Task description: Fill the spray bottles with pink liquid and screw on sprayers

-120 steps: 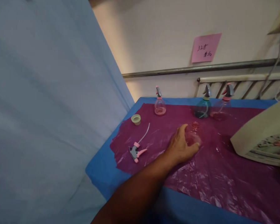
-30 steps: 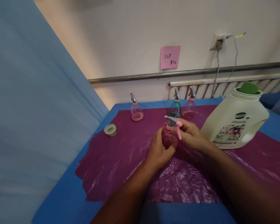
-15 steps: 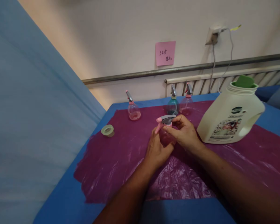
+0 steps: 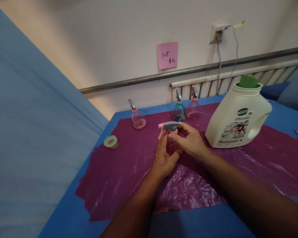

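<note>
A small pink spray bottle (image 4: 172, 146) stands on the magenta plastic sheet (image 4: 129, 175) in the middle of the blue table. My left hand (image 4: 164, 158) is wrapped round the bottle's body. My right hand (image 4: 190, 140) pinches the collar under its grey and pink trigger head (image 4: 169, 126), whose nozzle points left. Most of the bottle is hidden behind my fingers.
A large white detergent jug (image 4: 238, 120) with a green cap in its mouth stands to the right. Three small spray bottles stand at the back: one pink (image 4: 137, 117), one teal (image 4: 178, 110), one pink (image 4: 193, 110). A pale green cap (image 4: 110, 141) lies at the left. A blue curtain (image 4: 34, 132) hangs left.
The trigger head has turned on the bottle from pointing right to pointing left, under my right hand. Four seconds ago the head lay on the sheet and only my left hand held the bottle.
</note>
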The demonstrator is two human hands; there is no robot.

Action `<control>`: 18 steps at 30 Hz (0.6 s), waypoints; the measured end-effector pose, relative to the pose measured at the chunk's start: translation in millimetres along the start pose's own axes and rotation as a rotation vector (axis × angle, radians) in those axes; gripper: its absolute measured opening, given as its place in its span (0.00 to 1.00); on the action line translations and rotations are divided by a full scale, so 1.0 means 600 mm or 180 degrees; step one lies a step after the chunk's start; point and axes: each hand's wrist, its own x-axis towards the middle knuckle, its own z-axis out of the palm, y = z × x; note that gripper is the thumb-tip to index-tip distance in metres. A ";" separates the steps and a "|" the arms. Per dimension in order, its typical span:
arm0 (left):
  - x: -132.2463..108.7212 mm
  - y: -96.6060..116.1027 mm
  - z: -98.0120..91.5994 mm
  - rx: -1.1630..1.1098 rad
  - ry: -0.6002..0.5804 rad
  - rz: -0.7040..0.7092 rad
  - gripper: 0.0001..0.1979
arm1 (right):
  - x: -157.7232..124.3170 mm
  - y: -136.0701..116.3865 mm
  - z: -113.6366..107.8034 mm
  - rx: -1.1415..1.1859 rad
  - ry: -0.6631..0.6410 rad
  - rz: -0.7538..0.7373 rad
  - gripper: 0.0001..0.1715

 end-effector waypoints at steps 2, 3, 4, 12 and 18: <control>-0.002 -0.005 0.001 0.0059 0.0043 0.0000 0.47 | -0.003 -0.006 -0.004 0.0209 -0.0025 -0.0047 0.28; -0.003 -0.008 0.001 0.0095 0.0055 -0.0005 0.47 | -0.004 -0.009 -0.005 0.0357 -0.0055 -0.0061 0.33; -0.003 -0.009 0.001 0.0128 0.0061 -0.0016 0.48 | -0.005 -0.012 -0.007 0.0488 -0.0082 -0.0068 0.37; -0.007 0.004 -0.003 0.0254 0.0015 0.0030 0.48 | 0.006 -0.006 -0.015 0.0740 -0.0148 0.0212 0.33; -0.005 0.017 -0.001 0.0265 0.0014 0.0137 0.49 | 0.011 -0.008 -0.004 0.0481 0.0041 -0.0019 0.27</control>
